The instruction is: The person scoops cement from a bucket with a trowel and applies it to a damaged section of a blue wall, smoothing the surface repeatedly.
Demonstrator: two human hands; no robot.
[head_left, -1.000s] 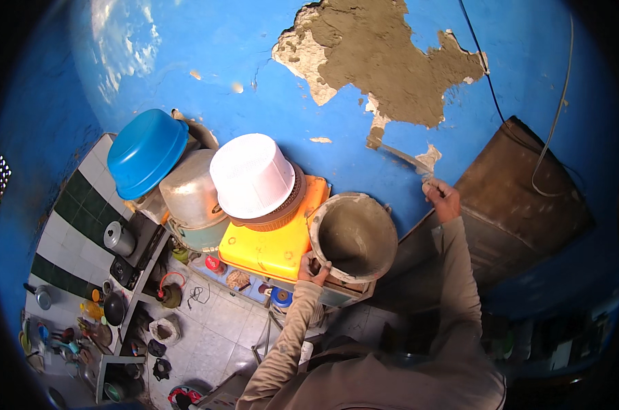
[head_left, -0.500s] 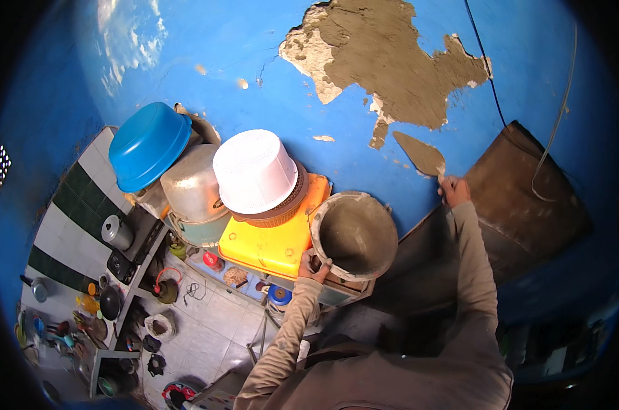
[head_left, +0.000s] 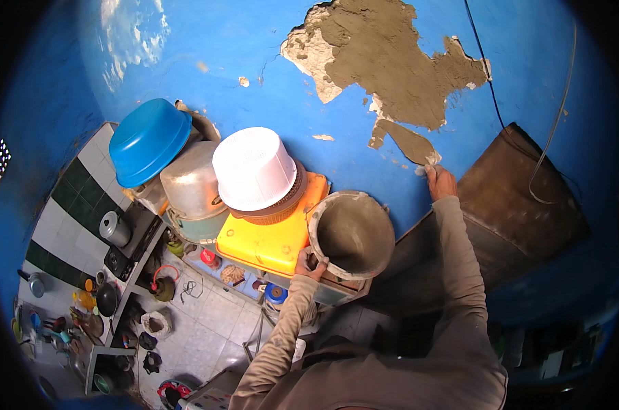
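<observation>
My right hand (head_left: 440, 183) is closed on a mud-coated trowel (head_left: 406, 142), whose blade lies at or very near the wall just below a large grey-brown mortar patch (head_left: 391, 55) with flaky pale edges on the blue wall (head_left: 227, 55). My left hand (head_left: 312, 265) grips the rim of a round bucket (head_left: 352, 236) with grey muddy residue inside, standing beside a yellow lid or box (head_left: 258, 246). Stacked on that are a brown basket and an upturned white tub (head_left: 251, 164).
A blue basin (head_left: 147, 140) and metal pot (head_left: 186, 181) sit left. A rusty dark structure (head_left: 525, 205) stands right, with cables hanging over it. Below left are a kitchen counter with stove (head_left: 118, 263), pots and utensils, and a tiled floor (head_left: 213, 314).
My right hand and trowel first shifted right, then moved up and slightly left; the blade changed angle, now sloping down-right from the patch's lower tip. My left hand stays on the bucket.
</observation>
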